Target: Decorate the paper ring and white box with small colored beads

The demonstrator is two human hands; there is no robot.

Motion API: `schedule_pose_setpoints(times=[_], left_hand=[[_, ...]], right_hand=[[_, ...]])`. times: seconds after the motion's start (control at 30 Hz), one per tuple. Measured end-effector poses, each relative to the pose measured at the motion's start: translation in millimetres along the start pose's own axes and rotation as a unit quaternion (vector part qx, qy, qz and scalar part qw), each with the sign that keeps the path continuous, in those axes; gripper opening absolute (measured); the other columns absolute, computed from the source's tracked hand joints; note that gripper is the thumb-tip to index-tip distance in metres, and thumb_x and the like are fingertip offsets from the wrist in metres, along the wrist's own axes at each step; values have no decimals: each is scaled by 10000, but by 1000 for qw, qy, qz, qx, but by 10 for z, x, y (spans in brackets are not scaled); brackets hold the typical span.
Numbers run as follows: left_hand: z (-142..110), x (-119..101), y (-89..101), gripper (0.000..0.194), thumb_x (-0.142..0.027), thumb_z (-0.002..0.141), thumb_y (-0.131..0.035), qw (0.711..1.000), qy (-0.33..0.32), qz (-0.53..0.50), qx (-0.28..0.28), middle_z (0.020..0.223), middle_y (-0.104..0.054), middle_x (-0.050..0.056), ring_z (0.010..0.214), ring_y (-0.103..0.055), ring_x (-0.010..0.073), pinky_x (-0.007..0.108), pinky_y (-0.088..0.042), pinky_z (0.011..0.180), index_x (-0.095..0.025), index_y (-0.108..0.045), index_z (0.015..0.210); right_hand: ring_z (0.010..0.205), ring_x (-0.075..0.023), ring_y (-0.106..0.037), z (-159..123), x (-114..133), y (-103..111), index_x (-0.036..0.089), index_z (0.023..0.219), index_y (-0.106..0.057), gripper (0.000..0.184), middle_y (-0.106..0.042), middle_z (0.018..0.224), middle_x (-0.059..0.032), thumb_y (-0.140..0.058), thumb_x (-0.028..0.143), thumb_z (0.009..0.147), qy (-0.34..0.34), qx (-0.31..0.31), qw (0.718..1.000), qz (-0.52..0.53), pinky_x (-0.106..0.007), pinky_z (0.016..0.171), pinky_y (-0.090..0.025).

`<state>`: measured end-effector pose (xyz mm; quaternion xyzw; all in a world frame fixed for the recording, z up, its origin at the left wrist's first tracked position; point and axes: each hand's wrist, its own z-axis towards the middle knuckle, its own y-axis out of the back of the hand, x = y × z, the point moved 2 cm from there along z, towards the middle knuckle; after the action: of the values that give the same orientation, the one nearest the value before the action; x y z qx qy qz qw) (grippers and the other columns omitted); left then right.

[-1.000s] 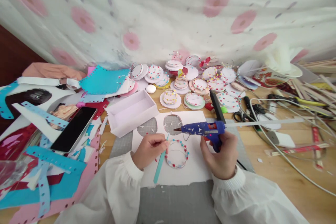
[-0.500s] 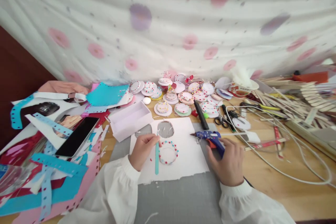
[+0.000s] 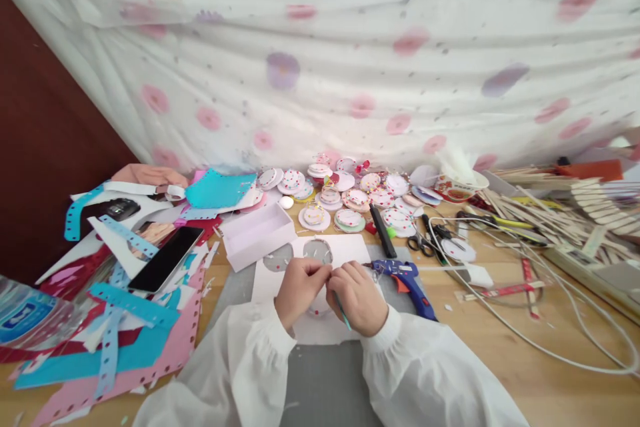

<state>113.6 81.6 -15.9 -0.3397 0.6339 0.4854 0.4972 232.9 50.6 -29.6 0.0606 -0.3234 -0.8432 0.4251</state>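
Observation:
My left hand (image 3: 303, 290) and my right hand (image 3: 357, 299) meet fingertip to fingertip above the white sheet (image 3: 350, 243). A narrow teal paper strip (image 3: 343, 312) sticks out downward from under the curled fingers of my right hand. The fingertips of my left hand are pinched beside it, and what lies between them is hidden. Beneath both hands, a beaded ring (image 3: 317, 312) is mostly covered. The blue glue gun (image 3: 403, 271) lies on its side just right of my right hand, a clear glue stick in its back.
Finished beaded discs (image 3: 356, 199) crowd the back. A white open box (image 3: 257, 233) stands left of the sheet. Coloured scraps and a phone (image 3: 167, 258) cover the left. Scissors (image 3: 421, 244), a white cable (image 3: 530, 340) and wooden sticks (image 3: 515, 203) lie to the right.
My right hand has left the glue gun and come in to meet my left. The teal strip, earlier hanging from my left fingers, now shows under my right hand. The view has tilted up.

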Motion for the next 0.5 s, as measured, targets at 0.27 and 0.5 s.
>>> schedule_pose_setpoints(times=[0.27, 0.5], left_hand=[[6, 304, 265, 396, -356, 878, -457, 993, -55, 82, -65, 557, -528, 4, 597, -497, 138, 264, -361, 621, -161, -527, 540], [30, 608, 300, 154, -240, 834, -534, 983, -110, 146, -6, 723, -569, 28, 735, -527, 168, 315, -382, 763, -175, -621, 725]], right_hand=[[621, -125, -413, -304, -299, -100, 236, 894, -304, 155, -379, 728, 33, -368, 95, 894, -253, -186, 933, 177, -254, 572, -366], [608, -112, -368, -404, -334, -183, 241, 843, -325, 147, -380, 697, 41, -450, 233, 921, -391, -173, 817, 387, -239, 566, -324]])
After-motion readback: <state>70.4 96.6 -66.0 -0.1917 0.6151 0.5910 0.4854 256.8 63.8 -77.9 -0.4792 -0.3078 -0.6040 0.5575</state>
